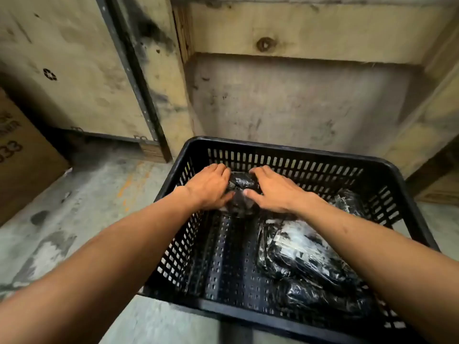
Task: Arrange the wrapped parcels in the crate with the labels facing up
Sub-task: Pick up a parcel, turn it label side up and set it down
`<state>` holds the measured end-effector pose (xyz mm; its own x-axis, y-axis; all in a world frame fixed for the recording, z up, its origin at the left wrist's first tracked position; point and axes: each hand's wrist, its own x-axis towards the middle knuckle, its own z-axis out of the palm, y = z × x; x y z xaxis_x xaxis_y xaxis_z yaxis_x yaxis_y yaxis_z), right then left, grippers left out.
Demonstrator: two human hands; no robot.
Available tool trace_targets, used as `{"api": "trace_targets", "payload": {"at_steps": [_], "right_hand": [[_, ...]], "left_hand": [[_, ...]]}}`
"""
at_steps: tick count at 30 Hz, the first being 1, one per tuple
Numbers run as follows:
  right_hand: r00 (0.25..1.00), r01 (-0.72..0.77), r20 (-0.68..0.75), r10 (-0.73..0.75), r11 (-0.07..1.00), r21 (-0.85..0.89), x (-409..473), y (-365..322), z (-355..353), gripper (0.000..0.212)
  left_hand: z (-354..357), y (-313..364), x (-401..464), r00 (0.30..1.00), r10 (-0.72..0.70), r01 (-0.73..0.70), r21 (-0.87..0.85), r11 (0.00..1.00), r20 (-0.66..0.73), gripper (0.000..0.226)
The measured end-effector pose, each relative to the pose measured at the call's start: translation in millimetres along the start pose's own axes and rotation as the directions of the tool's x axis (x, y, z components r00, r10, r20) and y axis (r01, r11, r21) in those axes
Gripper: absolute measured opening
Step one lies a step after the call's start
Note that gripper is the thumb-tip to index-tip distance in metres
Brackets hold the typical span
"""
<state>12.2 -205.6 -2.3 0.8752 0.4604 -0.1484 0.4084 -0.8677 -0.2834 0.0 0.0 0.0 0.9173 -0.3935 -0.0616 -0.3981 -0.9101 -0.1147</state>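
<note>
Gripping: both hands close on one small parcel (242, 184) at the far left end of the crate (295, 151).
Left hand (211, 186): palm down on the parcel's left side; fingers (219, 170) pressed together and curled over its far edge, thumb at its near edge.
Right hand (274, 192): palm down on the parcel's right side; fingers (260, 171) together, curled over the far edge, thumb tip touching the wrap near the left thumb.
Held parcel: black, glossy wrap, mostly hidden between the two hands; whether it rests on the crate floor or is lifted cannot be told, and no label can be made out on it.
Crate: black plastic, slotted walls, perforated floor; stands on the concrete floor (94, 207), close to a wooden wall (298, 28).
Large parcel (305, 252): lies in the crate's right half, black wrap with a pale patch on its upper face; print too blurred to read.
Near parcel (320, 297): black wrap, lies just beside the large parcel at the near right corner.
Far parcel (347, 201): black wrap with pale streaks, at the far right, partly hidden by the right forearm.
Crate's left half: bare perforated floor shows between the held parcel and the near wall.
Carton (22, 155): brown, stands on the floor at far left, well apart from the crate.
</note>
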Motion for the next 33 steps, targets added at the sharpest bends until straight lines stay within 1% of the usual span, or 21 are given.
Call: {"api": "trace_targets", "payload": {"at_steps": [1,3,4,6,9,11,14,17,19,20,22,24,25,27,29,31,33], "right_hand": [[1.000,0.011,-0.018,-0.012,1.000,-0.012,0,0,3,0.072],[1.000,0.007,-0.029,-0.008,1.000,-0.027,-1,1,9,0.069],[1.000,0.003,-0.015,-0.004,1.000,-0.027,-3,1,12,0.067],[0.999,-0.022,-0.032,0.023,0.999,0.026,-4,2,16,0.064],[0.996,-0.029,-0.082,0.037,0.995,0.093,0,6,20,0.059],[0.994,-0.034,-0.101,0.048,0.991,0.133,4,8,21,0.059],[0.996,-0.046,-0.071,0.059,0.983,0.177,8,9,25,0.060],[0.988,-0.090,-0.089,0.125,0.943,0.320,11,6,31,0.053],[0.981,-0.131,-0.074,0.181,0.890,0.437,11,4,36,0.050],[0.978,-0.158,-0.044,0.204,0.863,0.479,12,5,38,0.051],[0.969,-0.236,0.073,0.235,0.804,0.546,13,5,43,0.058],[0.941,-0.338,0.211,0.265,0.683,0.648,13,2,49,0.066],[0.928,-0.369,0.242,0.283,0.604,0.707,13,0,53,0.069],[0.912,-0.380,0.245,0.331,0.449,0.809,14,-4,57,0.069],[0.898,-0.366,0.236,0.372,0.333,0.869,13,-6,59,0.062],[0.892,-0.354,0.228,0.390,0.291,0.889,9,-9,60,0.052],[0.897,-0.331,0.201,0.395,0.296,0.896,2,-11,61,0.042]], "left_hand": [[4,-1,3,1.000,0.005,-0.005,0.021,1.000,0.004,0.071],[10,-2,6,1.000,0.000,0.000,0.010,1.000,0.027,0.069],[8,-1,4,0.999,-0.015,0.016,-0.023,1.000,0.049,0.067],[8,1,6,0.994,-0.079,0.088,-0.115,0.990,0.078,0.060],[10,4,8,0.987,-0.156,0.162,-0.219,0.962,0.042,0.050],[13,0,8,0.981,-0.194,0.190,-0.285,0.940,0.014,0.047],[15,-6,4,0.969,-0.246,0.218,-0.405,0.888,-0.017,0.051],[20,-7,-2,0.959,-0.283,0.247,-0.458,0.854,-0.010,0.058],[25,-8,-5,0.958,-0.288,0.255,-0.468,0.846,0.001,0.059],[27,-9,-7,0.958,-0.287,0.255,-0.476,0.842,0.006,0.059],[30,-10,-9,0.957,-0.288,0.255,-0.498,0.829,0.009,0.059],[32,-7,-10,0.954,-0.299,0.264,-0.527,0.808,0.020,0.060],[33,-5,-11,0.952,-0.305,0.267,-0.540,0.798,0.020,0.061],[36,-1,-12,0.946,-0.325,0.277,-0.557,0.783,0.014,0.061],[38,1,-13,0.930,-0.366,0.303,-0.580,0.756,0.009,0.057],[39,2,-17,0.910,-0.412,0.342,-0.635,0.693,0.040,0.052],[38,6,-23,0.894,-0.432,0.375,-0.721,0.583,0.117,0.045]]}}
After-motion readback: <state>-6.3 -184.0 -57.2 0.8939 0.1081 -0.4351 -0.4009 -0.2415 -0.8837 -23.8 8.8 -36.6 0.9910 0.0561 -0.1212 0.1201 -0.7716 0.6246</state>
